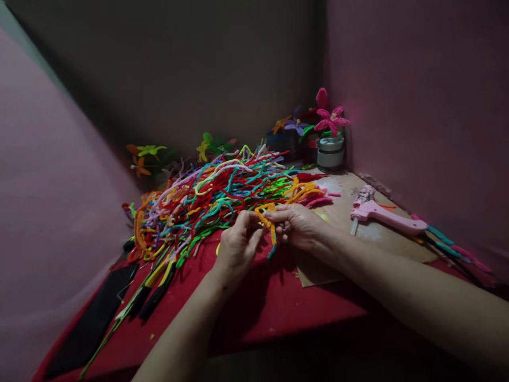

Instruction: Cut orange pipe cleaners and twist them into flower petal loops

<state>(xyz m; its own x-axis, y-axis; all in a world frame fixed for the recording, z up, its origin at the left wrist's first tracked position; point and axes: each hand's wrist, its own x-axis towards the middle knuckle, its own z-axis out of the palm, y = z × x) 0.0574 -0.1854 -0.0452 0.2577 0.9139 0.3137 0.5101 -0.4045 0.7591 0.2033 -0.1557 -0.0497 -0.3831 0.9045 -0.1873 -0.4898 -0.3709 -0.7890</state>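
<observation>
Between my two hands is an orange pipe cleaner (pixel 272 228), bent into loops, with a short teal end hanging below it. My left hand (pixel 240 241) pinches its left side with thumb and forefinger. From the right, my right hand (pixel 298 225) grips the same piece, its fingers closed around the looped part. Just behind both hands lies a large heap of coloured pipe cleaners (pixel 222 185) in red, teal, green, orange, pink and white.
A pink glue gun (pixel 392 217) rests on a cardboard sheet (pixel 338 260) at right. Pliers (pixel 159 286) with yellow-and-black handles and a black strip (pixel 93 323) lie left on the red cloth (pixel 254 323). Behind stand a pink flower (pixel 332 120) and a grey-white pot (pixel 331 153).
</observation>
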